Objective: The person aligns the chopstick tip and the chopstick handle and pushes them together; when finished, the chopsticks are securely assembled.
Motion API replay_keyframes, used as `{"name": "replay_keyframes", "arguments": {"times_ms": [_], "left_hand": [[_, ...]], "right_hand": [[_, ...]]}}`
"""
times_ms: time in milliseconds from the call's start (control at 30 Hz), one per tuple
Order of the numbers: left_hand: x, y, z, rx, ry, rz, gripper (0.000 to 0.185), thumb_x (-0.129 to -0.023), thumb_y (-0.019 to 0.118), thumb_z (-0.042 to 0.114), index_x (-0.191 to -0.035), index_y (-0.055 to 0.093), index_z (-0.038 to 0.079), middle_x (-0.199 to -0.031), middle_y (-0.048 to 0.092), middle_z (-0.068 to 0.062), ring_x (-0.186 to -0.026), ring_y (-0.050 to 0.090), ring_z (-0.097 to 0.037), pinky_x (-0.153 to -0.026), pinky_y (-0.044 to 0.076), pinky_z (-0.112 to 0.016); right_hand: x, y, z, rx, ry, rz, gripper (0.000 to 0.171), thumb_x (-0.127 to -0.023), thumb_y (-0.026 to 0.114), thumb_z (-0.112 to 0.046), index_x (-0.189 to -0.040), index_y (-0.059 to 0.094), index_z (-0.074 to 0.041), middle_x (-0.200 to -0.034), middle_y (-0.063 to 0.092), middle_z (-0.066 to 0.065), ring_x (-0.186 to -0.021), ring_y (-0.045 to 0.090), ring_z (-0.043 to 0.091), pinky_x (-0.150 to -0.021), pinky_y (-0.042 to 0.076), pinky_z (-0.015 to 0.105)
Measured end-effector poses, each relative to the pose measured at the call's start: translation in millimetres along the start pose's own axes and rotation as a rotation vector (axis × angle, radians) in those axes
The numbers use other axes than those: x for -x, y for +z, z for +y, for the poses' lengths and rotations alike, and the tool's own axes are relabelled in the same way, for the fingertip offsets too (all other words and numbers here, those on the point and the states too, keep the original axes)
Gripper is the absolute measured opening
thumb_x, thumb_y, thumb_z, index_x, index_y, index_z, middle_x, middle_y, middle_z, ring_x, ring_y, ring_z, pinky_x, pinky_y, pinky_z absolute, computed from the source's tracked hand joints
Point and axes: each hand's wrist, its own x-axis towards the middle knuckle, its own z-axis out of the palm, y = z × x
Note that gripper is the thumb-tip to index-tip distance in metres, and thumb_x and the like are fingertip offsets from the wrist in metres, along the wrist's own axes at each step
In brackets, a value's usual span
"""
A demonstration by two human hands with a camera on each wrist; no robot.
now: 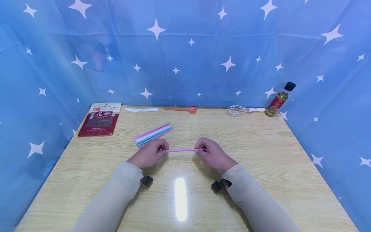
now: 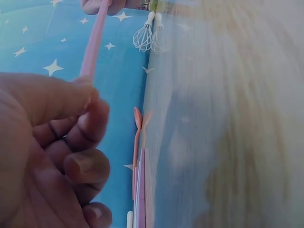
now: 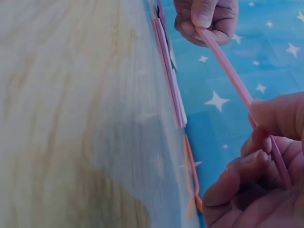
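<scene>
Hands at table centre, both engaged on one pink paper strip (image 1: pixel 182 149). Left hand (image 1: pixel 150 153) pinches the strip's end at 9 o'clock, thumb over curled fingers (image 2: pixel 88 126); right hand (image 1: pixel 213 154) pinches the opposite end at 3 o'clock, with the tail running on into the palm in the right wrist view (image 3: pixel 266 128). Strip is stretched level between them, just above the wooden table (image 1: pixel 261 154); contact with the table cannot be told.

Stack of coloured strips (image 1: pixel 153 134) lies just beyond the left hand, at about 11 o'clock from it. Along the far edge, at 12 o'clock: spice packet (image 1: pixel 99 120), white knife (image 1: pixel 142 110), orange spoon (image 1: pixel 182 110), whisk (image 1: pixel 243 110), oil bottle (image 1: pixel 279 100).

Judgement on handling: thin paper, likely to tear or kink under a hard pull. Keep tension light and even, pinch flat with the pads so the strip does not twist, and hold both ends at equal height.
</scene>
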Motion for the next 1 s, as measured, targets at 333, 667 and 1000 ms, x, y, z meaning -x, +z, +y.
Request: {"name": "replay_keyframes", "arguments": {"times_ms": [333, 667, 1000], "left_hand": [[4.1, -22.9, -22.0, -0.157, -0.144, 0.093, 0.005, -0.104, 0.065, 0.014, -0.099, 0.066, 0.013, -0.092, 0.065, -0.002, -0.079, 0.055, -0.019, -0.079, 0.047, -0.040], [4.8, -40.2, -45.2, -0.330, -0.306, 0.109, 0.017, -0.099, 0.066, 0.018, -0.084, 0.061, 0.011, -0.088, 0.063, -0.005, -0.076, 0.053, -0.023, -0.079, 0.036, -0.047], [5.3, -41.4, -55.0, -0.312, -0.421, 0.100, 0.011, -0.095, 0.066, 0.015, -0.087, 0.062, 0.009, -0.089, 0.067, -0.008, -0.076, 0.056, -0.026, -0.087, 0.039, -0.056]], "right_hand": [[-3.4, -3.9, 0.9, -0.059, 0.071, 0.066, 0.004, -0.103, 0.066, -0.013, -0.105, 0.066, -0.009, -0.084, 0.054, 0.002, -0.074, 0.049, 0.018, -0.065, 0.042, 0.027], [-8.1, -10.1, 3.8, -0.059, 0.080, 0.070, 0.006, -0.103, 0.067, -0.015, -0.104, 0.067, -0.009, -0.087, 0.056, 0.002, -0.079, 0.052, 0.020, -0.070, 0.044, 0.029], [-4.2, -23.9, 3.7, -0.052, 0.040, 0.098, 0.006, -0.104, 0.066, -0.016, -0.104, 0.067, -0.010, -0.090, 0.059, 0.004, -0.080, 0.052, 0.022, -0.070, 0.045, 0.030]]}}
